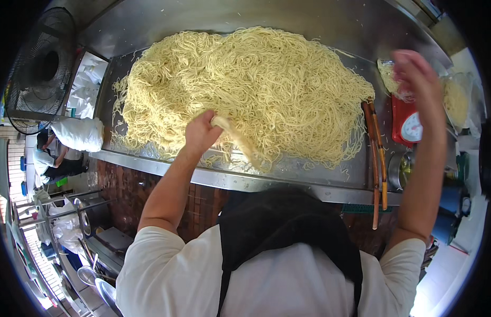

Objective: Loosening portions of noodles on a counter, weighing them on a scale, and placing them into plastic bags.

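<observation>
A large heap of pale yellow noodles (245,87) covers most of a stainless-steel worktop (293,172). At the heap's front edge, my left hand (201,132) grips one end of a hanging bundle of noodles (239,138), whose lower end hangs near the metal. My right hand (418,75) is raised at the right and blurred by motion; whether it holds anything cannot be told. Behind or beneath it are a portion of noodles in clear plastic (388,75) and a red dial scale (399,119); how they touch is partly hidden.
Two long wooden sticks (375,158) lean over the front edge at right. A metal bowl (397,170) and bagged noodles (456,103) are beyond. At left stand a fan (41,67), a tray of white plastic bags (86,85) and a white bundle (80,134). Another person (47,158) sits farther off.
</observation>
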`<state>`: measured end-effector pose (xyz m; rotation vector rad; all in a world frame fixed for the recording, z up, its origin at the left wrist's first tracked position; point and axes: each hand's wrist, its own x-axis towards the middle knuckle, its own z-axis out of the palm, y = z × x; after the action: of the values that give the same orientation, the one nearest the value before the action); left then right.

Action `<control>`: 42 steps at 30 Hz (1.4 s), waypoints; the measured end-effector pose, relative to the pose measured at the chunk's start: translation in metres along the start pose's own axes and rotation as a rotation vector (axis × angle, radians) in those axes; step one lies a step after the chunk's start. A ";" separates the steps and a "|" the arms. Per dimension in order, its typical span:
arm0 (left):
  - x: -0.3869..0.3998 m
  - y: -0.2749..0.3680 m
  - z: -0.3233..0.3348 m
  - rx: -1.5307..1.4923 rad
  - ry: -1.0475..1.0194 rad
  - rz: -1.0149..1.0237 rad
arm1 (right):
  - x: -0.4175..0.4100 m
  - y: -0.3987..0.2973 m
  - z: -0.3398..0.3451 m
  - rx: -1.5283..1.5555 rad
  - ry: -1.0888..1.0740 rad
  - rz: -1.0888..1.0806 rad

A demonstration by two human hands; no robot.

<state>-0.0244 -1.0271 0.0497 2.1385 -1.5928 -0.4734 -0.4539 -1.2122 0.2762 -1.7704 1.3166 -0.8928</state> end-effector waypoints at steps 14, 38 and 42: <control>0.051 0.179 -0.194 -0.803 0.043 0.431 | -0.008 -0.092 0.271 0.684 -0.660 -0.218; 0.041 -0.220 -0.056 0.024 0.109 -0.086 | -0.081 0.109 0.239 -0.267 -0.335 0.175; 0.040 -0.154 -0.056 -0.107 0.215 -0.201 | -0.061 0.086 0.261 -0.146 -0.381 0.124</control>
<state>0.1411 -1.0198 0.0154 2.1952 -1.2165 -0.3668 -0.2817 -1.1296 0.0702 -1.8349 1.2457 -0.3731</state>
